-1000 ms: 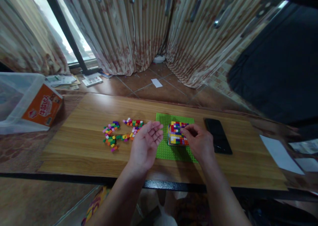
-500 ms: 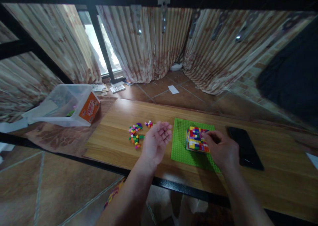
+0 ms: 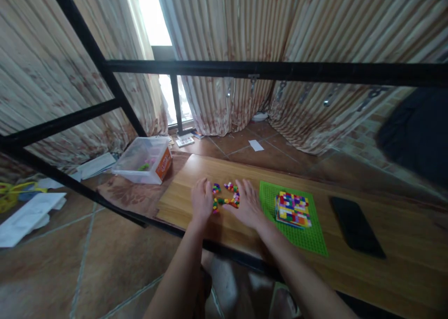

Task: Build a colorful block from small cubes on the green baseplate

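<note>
Head cam: both hands, left hand (image 3: 202, 201) and right hand (image 3: 248, 205), lie flat and open, gripping nothing, around loose bricks (image 3: 226, 195); a careless sweep toward 6 o'clock could knock some off the table (image 3: 402, 258).

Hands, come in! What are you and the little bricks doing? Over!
Left hand and right hand flat on table, cupping loose bricks. Brick block sits on green baseplate, untouched. Nothing blocking.

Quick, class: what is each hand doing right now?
Left hand: open, flat on the table beside the loose bricks.
Right hand: open, resting on them, holding nothing.
</note>
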A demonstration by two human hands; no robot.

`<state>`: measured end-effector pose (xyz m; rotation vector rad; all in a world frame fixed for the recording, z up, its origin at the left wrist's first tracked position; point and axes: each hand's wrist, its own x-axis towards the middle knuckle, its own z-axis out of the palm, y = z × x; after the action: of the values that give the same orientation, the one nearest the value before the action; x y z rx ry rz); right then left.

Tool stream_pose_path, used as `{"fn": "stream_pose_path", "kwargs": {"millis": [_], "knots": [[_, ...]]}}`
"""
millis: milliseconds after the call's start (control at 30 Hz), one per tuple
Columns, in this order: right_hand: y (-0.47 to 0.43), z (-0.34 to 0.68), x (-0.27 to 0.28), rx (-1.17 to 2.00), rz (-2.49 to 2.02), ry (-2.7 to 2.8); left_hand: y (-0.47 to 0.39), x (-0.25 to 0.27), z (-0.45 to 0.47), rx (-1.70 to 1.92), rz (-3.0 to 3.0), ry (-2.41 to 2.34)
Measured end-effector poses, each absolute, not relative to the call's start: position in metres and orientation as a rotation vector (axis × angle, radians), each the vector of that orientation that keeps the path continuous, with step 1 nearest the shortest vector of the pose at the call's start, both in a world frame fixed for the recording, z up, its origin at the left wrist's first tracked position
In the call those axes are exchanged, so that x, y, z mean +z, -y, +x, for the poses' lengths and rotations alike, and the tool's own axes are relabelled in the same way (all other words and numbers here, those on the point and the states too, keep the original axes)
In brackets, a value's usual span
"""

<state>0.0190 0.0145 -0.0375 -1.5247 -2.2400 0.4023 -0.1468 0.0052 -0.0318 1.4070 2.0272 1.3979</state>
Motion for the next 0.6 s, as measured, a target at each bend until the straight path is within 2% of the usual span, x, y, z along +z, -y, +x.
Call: {"fn": "stream_pose_path", "kwargs": {"millis": [333, 600], "knots": [[-0.036, 0.006, -0.052, 0.344, -1.278, 2.472, -0.005, -0.049, -0.130, 1.036, 1.978, -1.920], [-0.033, 0.001, -0.046, 0.315, -1.288, 2.414, -0.008, -0.049, -0.117, 0.916, 2.109, -1.985]]}}
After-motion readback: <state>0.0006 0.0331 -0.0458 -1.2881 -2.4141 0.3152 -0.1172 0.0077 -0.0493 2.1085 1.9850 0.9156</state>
